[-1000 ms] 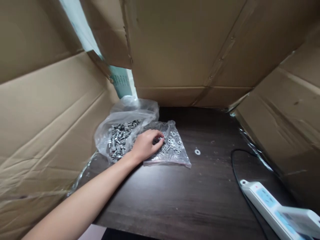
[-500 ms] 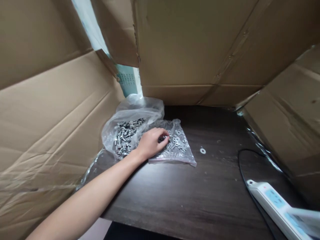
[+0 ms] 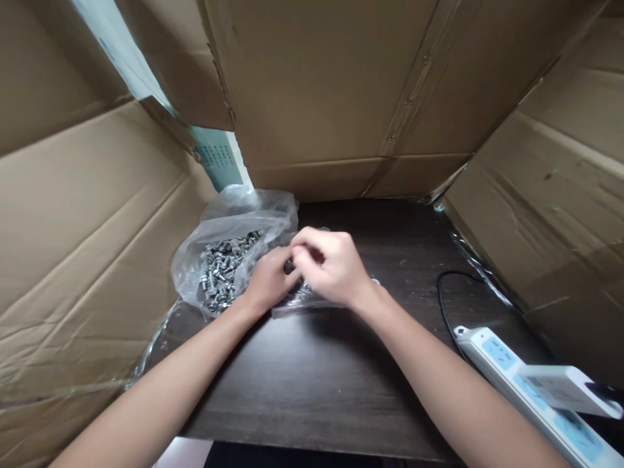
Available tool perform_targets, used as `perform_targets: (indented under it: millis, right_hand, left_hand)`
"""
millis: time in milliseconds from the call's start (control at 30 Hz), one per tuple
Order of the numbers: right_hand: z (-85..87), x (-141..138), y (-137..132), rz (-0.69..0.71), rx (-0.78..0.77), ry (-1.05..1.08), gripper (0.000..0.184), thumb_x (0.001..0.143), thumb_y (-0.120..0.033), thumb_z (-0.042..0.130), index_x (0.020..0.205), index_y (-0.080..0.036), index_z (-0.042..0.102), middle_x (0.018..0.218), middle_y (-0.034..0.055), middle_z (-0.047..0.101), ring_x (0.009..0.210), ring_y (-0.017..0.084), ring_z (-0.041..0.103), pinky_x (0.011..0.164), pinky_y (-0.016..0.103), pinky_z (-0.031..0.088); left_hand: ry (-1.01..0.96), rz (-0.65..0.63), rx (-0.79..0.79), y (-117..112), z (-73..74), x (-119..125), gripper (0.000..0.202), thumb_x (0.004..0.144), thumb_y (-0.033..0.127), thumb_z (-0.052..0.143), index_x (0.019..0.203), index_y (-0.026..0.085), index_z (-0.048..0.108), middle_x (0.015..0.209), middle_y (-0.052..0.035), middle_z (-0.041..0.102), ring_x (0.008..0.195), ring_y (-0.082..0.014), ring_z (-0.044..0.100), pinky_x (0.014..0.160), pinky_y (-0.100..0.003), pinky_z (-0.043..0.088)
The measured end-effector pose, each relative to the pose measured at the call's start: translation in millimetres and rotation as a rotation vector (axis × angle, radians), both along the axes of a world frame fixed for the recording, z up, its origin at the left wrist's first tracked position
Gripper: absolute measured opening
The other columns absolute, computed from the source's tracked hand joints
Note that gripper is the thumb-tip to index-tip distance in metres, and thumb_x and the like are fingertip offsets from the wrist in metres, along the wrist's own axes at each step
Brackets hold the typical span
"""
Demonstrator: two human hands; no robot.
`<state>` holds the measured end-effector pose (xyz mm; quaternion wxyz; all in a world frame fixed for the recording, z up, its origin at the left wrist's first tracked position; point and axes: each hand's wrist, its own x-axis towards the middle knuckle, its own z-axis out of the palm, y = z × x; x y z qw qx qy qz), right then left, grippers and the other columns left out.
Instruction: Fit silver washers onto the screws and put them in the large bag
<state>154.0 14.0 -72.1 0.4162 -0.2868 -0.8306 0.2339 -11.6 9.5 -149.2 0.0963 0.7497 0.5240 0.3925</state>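
My left hand (image 3: 272, 276) is closed in a pinch over the left side of a flat clear plastic bag (image 3: 297, 305). My right hand (image 3: 331, 263) has its fingertips pinched together, meeting the fingertips of the left. What sits between the fingers is too small and covered to make out. Most of the flat bag, with its small metal parts, lies hidden under my hands. Just left of my left hand, a larger open plastic bag (image 3: 188, 260) holds many metal bolts (image 3: 221, 270).
Cardboard walls (image 3: 331, 97) enclose the dark wooden table (image 3: 292, 390) at the back and sides. A white power strip (image 3: 507, 357) with a plugged-in white adapter (image 3: 560, 387) lies at the right. Its black cable (image 3: 440, 292) curves behind it.
My right hand has come in from the right and met my left hand over the flat bag. The view has shifted slightly to the right.
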Motion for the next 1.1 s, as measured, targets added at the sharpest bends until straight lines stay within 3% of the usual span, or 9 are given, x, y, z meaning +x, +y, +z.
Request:
perform_targets:
  millis: [100,200,300,500,900,1100]
  right_hand:
    - [-30.5,15.7,36.1,-0.192,-0.041,0.021,0.009,0.082,-0.015,0.052,0.078,-0.02,0.059,0.065,-0.0018,0.055,0.058,0.014,0.05,0.058,0.028,0.036]
    - [-57.8,30.6,49.7,-0.149,0.044,-0.085,0.009,0.084,-0.017,0.052,0.08,-0.02,0.06,0.075,0.0017,0.057,0.071,0.017,0.054,0.066,0.031,0.039]
    - [-70.4,32.8,47.8,-0.091,0.088,-0.124,0.006,0.085,-0.019,0.052,0.082,-0.02,0.058,0.08,0.0039,0.059,0.08,0.021,0.055,0.073,0.033,0.041]
    - [-77.3,25.1,49.4,-0.011,0.037,-0.101,0.008,0.088,-0.019,0.053,0.081,-0.02,0.056,0.076,0.003,0.057,0.077,0.02,0.052,0.071,0.032,0.04]
    - [-82.1,26.5,55.2,0.013,-0.059,-0.175,0.02,0.092,-0.023,0.05,0.073,-0.02,0.054,0.072,0.003,0.057,0.074,0.02,0.053,0.071,0.032,0.036]
    - [-81.5,25.9,54.7,-0.007,-0.088,-0.176,0.013,0.092,-0.024,0.052,0.082,-0.02,0.06,0.076,0.0031,0.06,0.076,0.02,0.054,0.071,0.032,0.037]
  left_hand:
    - [-0.016,0.01,0.039,0.6,1.6,1.9,0.009,0.092,0.02,0.065,0.099,0.018,0.069,0.09,-0.0026,0.073,0.084,-0.0195,0.068,0.079,-0.031,0.052]
    - [-0.026,-0.002,0.051,0.8,1.6,3.4,0.008,0.092,0.019,0.066,0.099,0.018,0.069,0.089,-0.0023,0.073,0.084,-0.0187,0.068,0.078,-0.031,0.052]
    - [-0.027,-0.02,0.051,0.6,1.0,3.7,0.007,0.092,0.019,0.067,0.099,0.018,0.069,0.089,-0.0022,0.072,0.084,-0.0186,0.068,0.078,-0.03,0.051]
    - [-0.038,-0.042,0.046,-0.1,1.2,3.7,0.007,0.093,0.019,0.066,0.1,0.019,0.068,0.088,-0.002,0.073,0.083,-0.0183,0.067,0.077,-0.03,0.05]
    - [-0.005,-0.047,0.019,0.2,-3.0,3.7,0.007,0.094,0.022,0.066,0.099,0.02,0.071,0.095,-0.0031,0.075,0.088,-0.0198,0.069,0.082,-0.032,0.052]
    - [-0.012,-0.03,0.014,0.7,-3.3,3.3,0.01,0.094,0.023,0.066,0.102,0.019,0.071,0.096,-0.0036,0.075,0.089,-0.0203,0.069,0.082,-0.033,0.052]
